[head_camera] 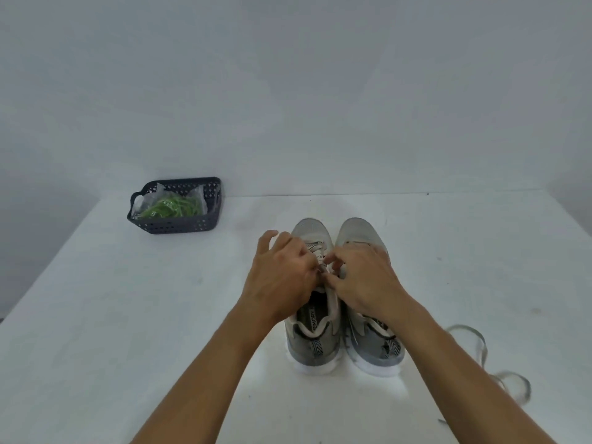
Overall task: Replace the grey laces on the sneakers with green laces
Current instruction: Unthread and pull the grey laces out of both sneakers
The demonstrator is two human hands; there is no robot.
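Observation:
Two grey sneakers stand side by side on the white table, toes pointing away from me. The left sneaker still carries its grey lace. My left hand and my right hand meet over its tongue, and the fingertips of both pinch the lace there. The right sneaker lies partly under my right wrist. A loose grey lace trails on the table to the right of the shoes. Green laces in a clear bag lie in a dark basket at the back left.
The white table ends at a far edge just behind the basket and shoes, against a plain pale wall. Its left edge slants toward me at the left of the view.

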